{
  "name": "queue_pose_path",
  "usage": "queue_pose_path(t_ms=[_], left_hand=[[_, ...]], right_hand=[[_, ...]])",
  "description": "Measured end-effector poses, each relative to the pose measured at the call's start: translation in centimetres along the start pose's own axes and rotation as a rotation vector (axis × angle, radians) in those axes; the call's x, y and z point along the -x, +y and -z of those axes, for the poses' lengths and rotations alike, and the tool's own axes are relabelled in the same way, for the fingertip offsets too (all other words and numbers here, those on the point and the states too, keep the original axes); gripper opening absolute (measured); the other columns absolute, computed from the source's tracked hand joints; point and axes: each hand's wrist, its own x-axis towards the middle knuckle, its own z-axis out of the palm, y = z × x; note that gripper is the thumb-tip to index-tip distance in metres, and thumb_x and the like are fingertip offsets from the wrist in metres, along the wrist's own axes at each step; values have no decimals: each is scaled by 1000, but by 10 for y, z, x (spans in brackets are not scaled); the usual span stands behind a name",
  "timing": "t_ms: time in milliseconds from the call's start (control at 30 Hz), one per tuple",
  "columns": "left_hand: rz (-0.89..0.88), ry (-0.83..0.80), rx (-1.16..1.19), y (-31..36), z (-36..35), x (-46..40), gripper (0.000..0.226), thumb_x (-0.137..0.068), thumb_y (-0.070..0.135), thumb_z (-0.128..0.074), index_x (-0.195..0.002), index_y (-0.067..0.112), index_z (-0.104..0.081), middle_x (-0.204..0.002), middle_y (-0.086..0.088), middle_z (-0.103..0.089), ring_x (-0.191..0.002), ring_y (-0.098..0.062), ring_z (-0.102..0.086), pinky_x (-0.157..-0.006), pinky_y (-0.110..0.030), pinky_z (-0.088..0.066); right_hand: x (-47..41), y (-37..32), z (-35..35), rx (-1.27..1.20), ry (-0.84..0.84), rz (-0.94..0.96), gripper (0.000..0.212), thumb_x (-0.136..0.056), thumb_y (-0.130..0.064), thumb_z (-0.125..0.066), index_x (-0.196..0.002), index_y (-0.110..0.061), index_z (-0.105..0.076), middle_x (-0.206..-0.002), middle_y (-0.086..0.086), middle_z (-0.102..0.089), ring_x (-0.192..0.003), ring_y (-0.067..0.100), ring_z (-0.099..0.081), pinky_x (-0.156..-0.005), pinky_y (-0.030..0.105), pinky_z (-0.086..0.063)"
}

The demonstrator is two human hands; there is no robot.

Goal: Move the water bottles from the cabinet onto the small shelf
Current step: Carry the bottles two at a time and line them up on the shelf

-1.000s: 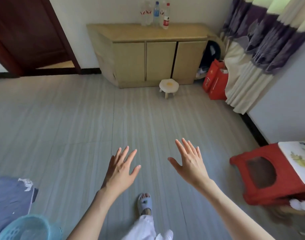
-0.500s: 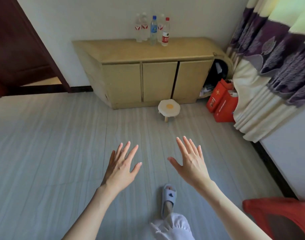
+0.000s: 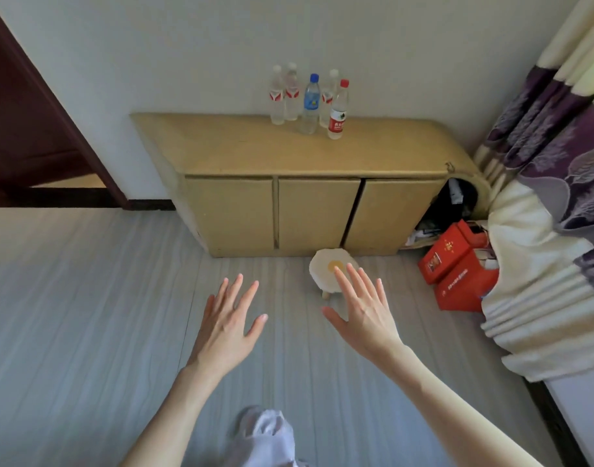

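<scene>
Five clear plastic water bottles stand bunched along the back edge of the tan wooden cabinet, well apart from both hands. Left hand and right hand float over the grey floor, fingers spread wide, holding nothing. Right fingertips overlap the small white round stool by the cabinet's base.

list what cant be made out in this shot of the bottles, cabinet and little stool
Head view, the only one:
- Small stool: the right hand covers part of its top; only one leg shows.
- Rear white-cap bottle: half hidden behind the blue-cap bottle and red-cap bottle.
- Bottle labels: too small to read.
- Cabinet inside: doors hide it; the open right end is dark clutter.
- Left hand: palm faces away.
</scene>
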Motion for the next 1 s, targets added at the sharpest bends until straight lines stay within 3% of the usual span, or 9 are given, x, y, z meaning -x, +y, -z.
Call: queue_pose_path(t_ms=[100, 200, 333, 500, 633, 700, 800, 1000], left_hand=[[4, -6, -2, -18, 7, -65, 75, -77, 62, -16, -141, 24, -21, -153, -7, -12, -142, -26, -5, -113, -48, -16], [-32, 9, -30, -35, 22, -143, 71, -81, 61, -23, -141, 22, -23, -153, -8, -15, -141, -28, -8, -113, -48, -18], [-74, 24, -13, -56, 54, -240, 60, -90, 43, -42, -142, 24, -18, -154, -5, -9, -142, -23, -2, -114, -42, -12], [-77, -14, -19, -71, 76, -339, 61, -90, 48, -37, -142, 24, -16, -154, -5, -6, -142, -23, 0, -115, -42, -10], [-87, -94, -37, -82, 66, -395, 82, -71, 65, -6, -142, 25, -14, -154, -4, -4, -142, -22, 1, -114, -37, -6], [-63, -117, -29, -92, 60, -426, 79, -74, 64, -10, -142, 24, -15, -154, -5, -6, -142, -22, 0, -114, -38, -8], [-32, -140, -43, -103, 58, -483, 62, -88, 51, -27, -142, 24, -15, -154, -7, -7, -142, -23, -1, -116, -38, -10], [-5, -32, -82, -108, 81, -620, 57, -87, 45, -25, -140, 22, -25, -151, -11, -21, -140, -29, -15, -113, -43, -18]], right_hand=[[-65, 8, -6, -5, -13, -1, 77, -79, -64, -20, -144, -21, -21, -152, 9, -22, -142, 28, -15, -114, 47, -8], [-138, 12, -4, -14, -6, -29, 69, -88, -54, -40, -145, -22, -15, -154, 7, -16, -143, 25, -9, -115, 45, -5], [-231, 5, 9, -31, 19, -62, 70, -89, -52, -40, -145, -23, -10, -155, 6, -10, -144, 23, -5, -116, 42, -1], [-325, 4, 18, -52, 55, -81, 72, -87, -57, -39, -145, -22, -13, -154, 8, -16, -143, 24, -8, -116, 43, -4], [-389, 16, 11, -47, 18, -105, 83, -78, -70, -20, -145, -21, -12, -154, 8, -17, -143, 24, -10, -116, 45, -7], [-424, 23, 7, -37, -16, -112, 85, -76, -71, -15, -145, -22, -10, -154, 8, -15, -143, 23, -8, -116, 42, -6], [-485, 36, 4, -37, -58, -101, 72, -88, -59, -34, -145, -21, -10, -154, 8, -14, -143, 23, -8, -116, 41, -6], [-622, 52, 28, -51, -7, -40, 67, -89, -49, -44, -143, -19, -19, -152, 9, -22, -141, 25, -16, -115, 41, -12]])
